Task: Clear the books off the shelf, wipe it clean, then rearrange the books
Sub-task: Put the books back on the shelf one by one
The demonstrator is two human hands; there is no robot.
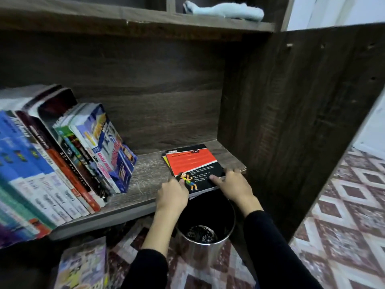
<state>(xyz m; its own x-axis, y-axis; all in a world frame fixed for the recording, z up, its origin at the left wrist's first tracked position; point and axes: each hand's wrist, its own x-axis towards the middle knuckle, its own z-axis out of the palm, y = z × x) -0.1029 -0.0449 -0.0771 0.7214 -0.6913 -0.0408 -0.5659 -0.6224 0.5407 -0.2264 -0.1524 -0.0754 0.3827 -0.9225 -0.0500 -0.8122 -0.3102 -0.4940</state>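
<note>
A dark wood-grain shelf [145,174] fills the view, closed at its right end by a side panel [291,101] of the same wood, with a red-and-white patterned floor [343,205] below and to the right of it. On the shelf's left part a row of books [83,159] stands spine-out and leans to the left, the row running past the left edge of the view. On the shelf's right end a thin stack [193,163] of booklets lies flat, turned a little askew, its red-and-black cover with a cartoon figure facing up and its near edge at the shelf's front lip. The left hand [173,193] has its grip closed on the stack's near left corner, fingers bent over the cover. The right hand [235,184] has its grip on the near right corner, one finger laid flat on the cover and the others curled at the edge. Both arms wear black sleeves [270,247]. On the board above the shelf lies a crumpled pale blue cloth [225,11]. Under the shelf's right end stands a metal bin [200,253] with a black liner, and under its left part a colourful magazine [83,265] lies on the floor.
</note>
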